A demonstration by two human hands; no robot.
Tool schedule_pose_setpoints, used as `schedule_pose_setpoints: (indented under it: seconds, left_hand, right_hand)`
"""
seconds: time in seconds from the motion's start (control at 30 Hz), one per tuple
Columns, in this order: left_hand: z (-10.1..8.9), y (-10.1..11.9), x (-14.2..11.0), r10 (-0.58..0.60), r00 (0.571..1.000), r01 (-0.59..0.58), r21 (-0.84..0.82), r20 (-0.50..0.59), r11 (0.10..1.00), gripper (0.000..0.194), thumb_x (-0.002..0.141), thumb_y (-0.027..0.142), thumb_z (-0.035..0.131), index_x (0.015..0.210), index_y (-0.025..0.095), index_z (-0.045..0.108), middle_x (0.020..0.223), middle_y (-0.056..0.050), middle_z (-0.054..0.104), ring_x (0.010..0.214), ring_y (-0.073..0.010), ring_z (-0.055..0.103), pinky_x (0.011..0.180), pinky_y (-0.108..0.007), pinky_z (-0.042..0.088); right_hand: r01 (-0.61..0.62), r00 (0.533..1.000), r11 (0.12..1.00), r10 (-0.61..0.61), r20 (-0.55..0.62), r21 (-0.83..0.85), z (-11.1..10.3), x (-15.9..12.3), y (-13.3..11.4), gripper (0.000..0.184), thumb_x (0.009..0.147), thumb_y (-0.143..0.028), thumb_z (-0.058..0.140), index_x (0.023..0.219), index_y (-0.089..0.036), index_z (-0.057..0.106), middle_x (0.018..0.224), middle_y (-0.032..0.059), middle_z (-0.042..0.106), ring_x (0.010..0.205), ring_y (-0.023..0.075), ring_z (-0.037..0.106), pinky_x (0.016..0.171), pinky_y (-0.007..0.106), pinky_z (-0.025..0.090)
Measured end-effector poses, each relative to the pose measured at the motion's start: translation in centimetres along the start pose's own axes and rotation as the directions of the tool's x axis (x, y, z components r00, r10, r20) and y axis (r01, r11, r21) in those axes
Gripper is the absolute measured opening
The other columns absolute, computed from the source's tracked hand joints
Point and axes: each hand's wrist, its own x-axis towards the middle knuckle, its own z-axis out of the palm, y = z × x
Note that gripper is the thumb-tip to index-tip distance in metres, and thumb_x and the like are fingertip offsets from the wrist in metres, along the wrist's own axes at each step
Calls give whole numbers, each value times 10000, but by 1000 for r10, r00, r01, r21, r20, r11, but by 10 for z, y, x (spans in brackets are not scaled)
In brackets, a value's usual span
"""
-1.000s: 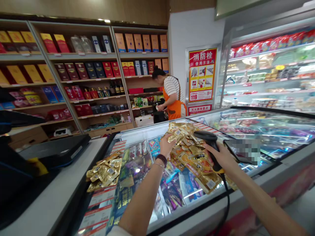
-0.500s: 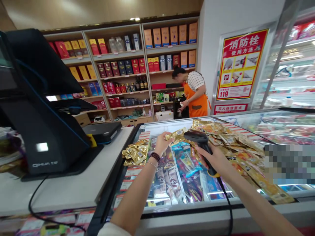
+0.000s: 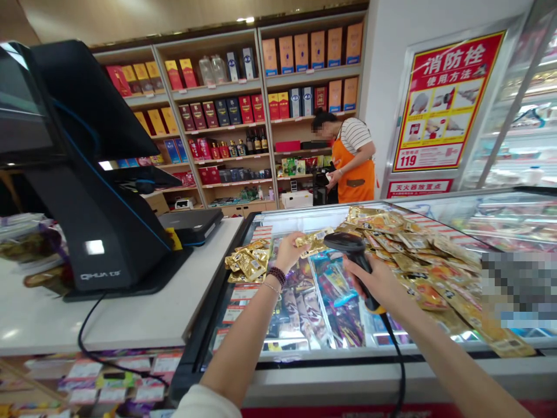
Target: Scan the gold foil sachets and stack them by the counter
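Pinches one gold packet (image 3: 315, 242) by its left end between thumb and fingers of the left grip (image 3: 289, 253), nearly closed on it. Keeps it over the glass top of a display case (image 3: 322, 380), between a small pile of gold packets (image 3: 251, 261) to the left and a far larger heap (image 3: 418, 267) to the right. Wraps the right grip (image 3: 373, 283) around the handle of a black barcode scanner (image 3: 348, 244), with its head just beside the right end of the packet; cannot tell whether touching. Has the cable (image 3: 397, 354) hanging from the handle past the front edge of the case. Wears a dark beaded bracelet (image 3: 277, 274) on the left wrist. Has a white bench (image 3: 130, 325) with a black terminal (image 3: 115, 232) at the left. Faces shelves (image 3: 322, 75) of boxes and bottles, a red notice (image 3: 450, 107) on the wall, and a co-worker (image 3: 357, 171) in an orange apron.
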Motion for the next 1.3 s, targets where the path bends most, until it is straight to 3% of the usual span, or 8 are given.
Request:
schedule_pose_setpoints:
  seconds: [0.27,0.43,0.63,0.8,0.9,1.0,1.17,1.3]
  left_hand:
    - [1,1,-3,-3,1000,3,26,-20,1000,311,690,204,772,989,157,704,851,-58,735,733,-164,668,680,-261,542]
    - [-10,-1,-6,-45,999,45,39,4,998,331,707,206,751,1028,149,694,831,-46,728,712,-156,661,662,-254,528]
    - [-50,-15,-26,-51,997,60,162,-60,985,305,715,219,742,1013,168,701,902,-55,731,732,-170,664,687,-279,533]
    - [-100,-21,-43,-49,965,126,292,-256,948,276,773,180,673,1048,168,673,981,-69,733,869,-194,679,797,-302,521]
    - [-126,-22,-47,-67,926,239,439,-371,866,298,808,188,635,1106,177,647,999,-82,733,924,-219,671,843,-327,493]
    - [-142,-25,-50,-70,915,321,613,-396,722,317,830,192,601,1146,181,631,1047,-97,716,994,-239,641,897,-342,457]
    - [-143,-30,-55,70,912,329,822,-404,464,378,845,308,597,1198,176,627,1226,-145,610,1165,-322,498,955,-432,408]
    - [-136,-28,-56,107,925,292,862,-364,415,327,903,320,508,1178,205,641,1232,-135,600,1175,-316,474,962,-449,397]
  right_hand:
    - [-32,999,999,32,-1,41,-1,1,9,393,779,-600,607,782,-217,520,511,-48,503,381,117,432,403,254,354]
    - [-50,999,994,52,-12,97,-2,0,10,425,770,-614,640,850,-210,535,543,-46,507,403,119,433,398,254,347]
    - [-71,997,989,72,-1,132,-2,6,20,437,761,-635,653,822,-220,529,552,-43,502,398,118,432,389,258,355]
    - [-93,996,980,91,21,178,3,14,33,464,726,-659,666,761,-221,517,551,-30,500,390,118,425,355,257,326]
    - [-68,998,977,69,1,201,7,15,37,456,741,-644,672,816,-214,542,566,-33,511,379,113,416,345,254,313]
    - [-55,998,975,60,-17,215,9,14,38,427,771,-617,666,822,-212,543,566,-36,509,380,108,412,353,250,316]
    - [-79,997,971,82,-8,224,4,14,37,463,733,-644,682,824,-210,547,565,-40,501,391,109,420,350,244,310]
    - [-114,993,965,116,5,236,0,11,35,467,715,-632,705,726,-209,508,532,-44,492,388,92,412,365,227,316]
